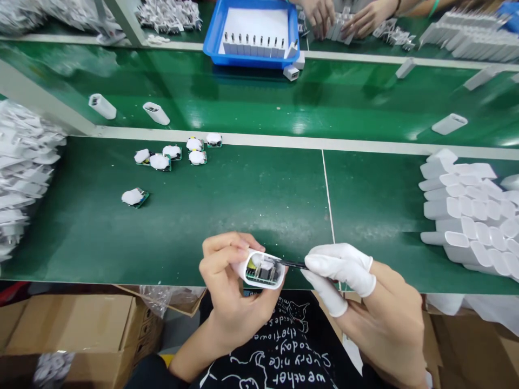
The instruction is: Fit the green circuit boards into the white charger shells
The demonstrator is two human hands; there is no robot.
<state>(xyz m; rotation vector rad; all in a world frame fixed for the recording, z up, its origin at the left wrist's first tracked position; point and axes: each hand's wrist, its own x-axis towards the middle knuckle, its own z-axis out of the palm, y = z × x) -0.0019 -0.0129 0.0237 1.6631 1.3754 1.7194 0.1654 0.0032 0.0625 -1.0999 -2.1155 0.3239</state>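
Observation:
My left hand is wrapped round a white plastic charger housing, its open end facing me. Inside the housing sits a green circuit board with black, yellow and white parts. Between the white-covered fingers of my right hand is a pair of black tweezers. Their tips reach into the upper right of the housing's opening; whether they grip a part there I cannot tell. Farther back on the left lie several loose circuit boards topped with white, one of them a circuit board nearer to me.
Stacked white housings stand at the right; a heap of white parts lies at the left. Beyond the raised green divider are a blue tray and another person's hands. Cardboard boxes sit below the bench edge.

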